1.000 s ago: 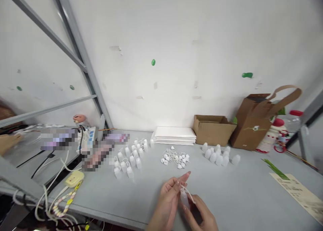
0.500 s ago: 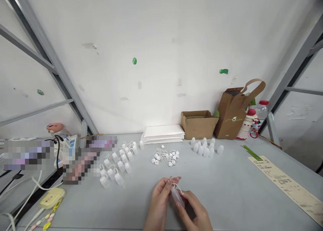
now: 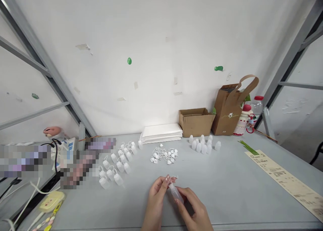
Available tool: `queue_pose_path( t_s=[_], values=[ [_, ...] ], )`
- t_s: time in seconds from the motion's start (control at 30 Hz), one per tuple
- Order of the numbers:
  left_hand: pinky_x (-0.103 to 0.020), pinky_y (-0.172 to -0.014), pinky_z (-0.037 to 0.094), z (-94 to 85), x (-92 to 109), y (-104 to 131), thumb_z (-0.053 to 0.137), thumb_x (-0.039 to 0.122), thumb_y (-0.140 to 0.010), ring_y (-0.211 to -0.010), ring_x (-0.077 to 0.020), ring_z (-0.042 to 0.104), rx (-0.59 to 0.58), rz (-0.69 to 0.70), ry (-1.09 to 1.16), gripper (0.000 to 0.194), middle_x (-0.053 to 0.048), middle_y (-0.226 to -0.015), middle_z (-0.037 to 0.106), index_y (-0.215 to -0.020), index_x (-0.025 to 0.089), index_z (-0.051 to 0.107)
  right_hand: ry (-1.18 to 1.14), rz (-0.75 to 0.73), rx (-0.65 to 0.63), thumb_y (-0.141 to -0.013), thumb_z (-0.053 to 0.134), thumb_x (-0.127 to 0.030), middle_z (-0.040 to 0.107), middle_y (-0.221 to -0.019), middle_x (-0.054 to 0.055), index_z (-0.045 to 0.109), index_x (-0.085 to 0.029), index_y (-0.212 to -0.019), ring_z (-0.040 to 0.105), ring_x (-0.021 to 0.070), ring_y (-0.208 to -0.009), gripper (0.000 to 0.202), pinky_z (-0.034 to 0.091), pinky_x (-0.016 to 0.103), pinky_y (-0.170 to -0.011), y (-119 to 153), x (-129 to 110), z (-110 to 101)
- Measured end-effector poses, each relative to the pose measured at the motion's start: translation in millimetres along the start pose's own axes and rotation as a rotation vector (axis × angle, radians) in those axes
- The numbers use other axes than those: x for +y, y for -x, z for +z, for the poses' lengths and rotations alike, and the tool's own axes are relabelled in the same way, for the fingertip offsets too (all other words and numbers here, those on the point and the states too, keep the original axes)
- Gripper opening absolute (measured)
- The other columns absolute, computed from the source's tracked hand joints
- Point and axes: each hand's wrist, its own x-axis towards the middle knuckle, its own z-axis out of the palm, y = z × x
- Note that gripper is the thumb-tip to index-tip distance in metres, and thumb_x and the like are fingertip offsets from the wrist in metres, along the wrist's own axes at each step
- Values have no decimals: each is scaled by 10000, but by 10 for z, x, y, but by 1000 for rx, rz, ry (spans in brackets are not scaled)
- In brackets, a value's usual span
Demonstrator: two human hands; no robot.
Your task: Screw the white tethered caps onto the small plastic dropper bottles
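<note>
Near the table's front edge, my right hand (image 3: 193,208) grips a small translucent white plastic bottle (image 3: 176,193) that tilts up and to the left. The fingers of my left hand (image 3: 156,198) pinch at the bottle's neck, on a white cap with a cord loop (image 3: 173,178); the fingertips partly hide the cap. Beyond my hands lies a loose pile of white caps with cords (image 3: 165,154). To the left stand several capped bottles with looped cords (image 3: 118,165). At the right stands a group of bottles without cords (image 3: 204,147).
Against the wall are a stack of white flat boards (image 3: 161,133), a cardboard box (image 3: 195,125) and a brown paper bag (image 3: 225,118). A printed paper strip (image 3: 282,180) lies at the right. Cables, a power strip (image 3: 68,150) and a yellow case (image 3: 52,201) occupy the left.
The view has shifted slightly. My hands stay together on the bottle and cap, and the cord loop now stands more above the bottle's top.
</note>
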Motion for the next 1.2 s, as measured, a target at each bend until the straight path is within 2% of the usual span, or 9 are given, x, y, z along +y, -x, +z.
queue_pose_path(
  t_s=[0.2, 0.37, 0.57, 0.83, 1.0, 1.2],
  values=[
    [-347, -884, 431, 15, 11, 73, 570, 436, -758, -941, -245, 616, -54, -2, -34, 292, -82, -931, 725, -778, 170, 689, 12, -20, -34, -860, 521, -210, 657, -882, 40, 574, -234, -1075, 627, 162, -795, 223, 503, 223, -728, -5, 54, -10],
    [-389, -951, 409, 22, 55, 136, 588, 433, -738, -1051, -278, 577, -72, -1, -51, 323, -94, -1039, 702, -889, 175, 710, 15, -21, 8, -861, 520, -204, 654, -853, 23, 574, -249, -1061, 626, 149, -752, 211, 505, 210, -695, 6, 66, 1],
    [-391, -985, 388, 16, 20, 182, 632, 393, -708, -1137, -274, 524, -106, 15, -52, 411, -72, -1126, 666, -1080, 219, 646, 26, 15, 20, -859, 528, -231, 649, -830, 26, 593, -233, -1016, 617, 152, -717, 170, 505, 218, -662, 14, 62, 8],
    [-370, -900, 444, 59, -22, 178, 649, 391, -702, -1079, -275, 564, -44, 46, -17, 425, -119, -1063, 689, -1081, 204, 615, 63, -13, 3, -848, 540, -214, 645, -826, 32, 585, -216, -1007, 615, 152, -713, 166, 506, 219, -661, 17, 113, 12],
    [-359, -895, 441, 81, 11, 176, 645, 375, -709, -1041, -275, 585, -68, 100, -46, 241, -116, -1017, 701, -854, 184, 666, 76, -9, 21, -842, 548, -210, 637, -793, 32, 593, -208, -980, 610, 150, -683, 145, 508, 217, -640, 13, 118, 21],
    [-399, -953, 415, 64, 57, 173, 678, 379, -670, -1065, -286, 576, -50, 35, 23, 307, -107, -1025, 708, -905, 183, 699, 60, -8, 42, -840, 554, -212, 653, -819, 33, 599, -215, -1000, 624, 153, -713, 166, 515, 216, -667, 19, 114, 16]
  ],
)
